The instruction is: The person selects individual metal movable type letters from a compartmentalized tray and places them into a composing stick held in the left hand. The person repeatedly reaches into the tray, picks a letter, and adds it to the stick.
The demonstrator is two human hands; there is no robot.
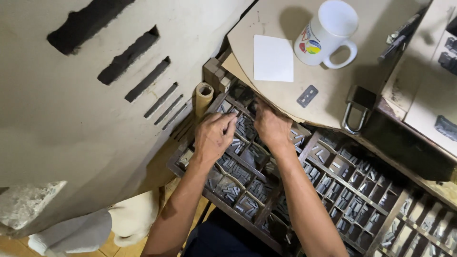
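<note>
**A:** What are the two hands doing?

**B:** Both are reaching into a big wooden tray (266,209) full of little boxes. Small grey metal blocks (232,191) are lying in the boxes, lots in each one.

**A:** Is the left hand (214,135) holding any?

**B:** Its fingers are curling down into a box near the top of the tray, touching the grey blocks (I cannot tell if it is pinching one).

**A:** And the right hand (271,126)?

**B:** It is sitting just beside the left one. Its fingers are poking under the edge of a tan board (333,81), so I cannot tell if they are open or closed.

**A:** What is lying on the board?

**B:** A white mug (328,33) with bright colours, a white card (273,58) and a padlock (357,109).
</note>
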